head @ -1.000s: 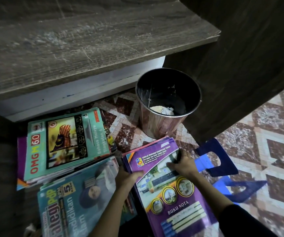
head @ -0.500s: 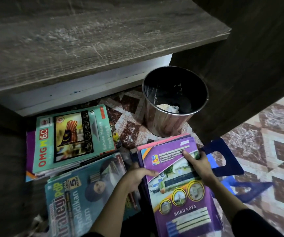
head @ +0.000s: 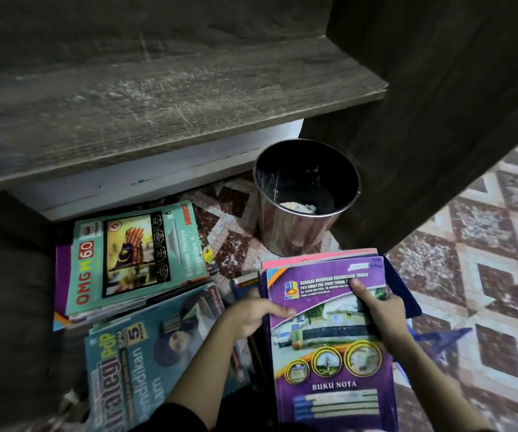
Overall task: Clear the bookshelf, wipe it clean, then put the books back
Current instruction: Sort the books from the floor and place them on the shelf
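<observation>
The shelf board (head: 158, 98) is lying bare, so the clearing of this level at least is looking done. Its books are sitting on the patterned floor (head: 485, 229) below: a teal book (head: 133, 260) topping one pile on the left, a Strategi book (head: 145, 363) overlapping that pile nearer the person, and a purple notebook (head: 329, 369) marked BUKU NOTA topping a stack (head: 313, 258) on the right, just beside the metal bin (head: 304, 213). Both hands are taking that stack: the left hand (head: 251, 316) is closing its grip on the left edge with the thumb lying across the purple cover, and the right hand (head: 382, 310) is gripping the right edge, thumb pressing the cover. Whether the stack is being lifted toward the shelf or only squared up is not showing. The board is carrying pale scuffs and a dusty-looking bloom, and no cloth is appearing anywhere, so I am judging the wipe unproven and the putting back barely begun, if at all. Much is hiding — the books under each top cover, the dark blue plastic pieces (head: 407, 294) half covered by the stack, the bin's contents beyond a pale scrap, and any other shelves, which the frame is cutting off.
</observation>
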